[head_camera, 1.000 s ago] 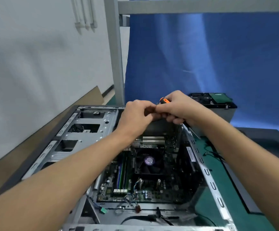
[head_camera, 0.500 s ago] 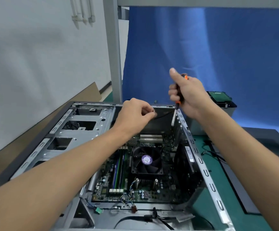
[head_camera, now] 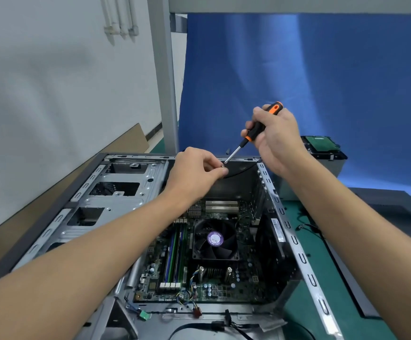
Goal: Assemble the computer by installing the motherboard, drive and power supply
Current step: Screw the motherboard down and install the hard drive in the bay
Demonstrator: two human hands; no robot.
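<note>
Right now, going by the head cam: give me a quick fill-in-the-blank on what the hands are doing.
The right hand grips the screwdriver by its orange-and-____ handle.
The left hand pinches a small ____ at the screwdriver's tip.
The fan on the motherboard bears a ____ sticker.
Missing words: black; screw; purple.

We see a green mat [head_camera: 329,278] covering the bench. The open case [head_camera: 126,180] lies flat on it. A grey box [head_camera: 332,168] stands just beyond the case's far right corner, and a black panel [head_camera: 396,212] lies to the right.
</note>
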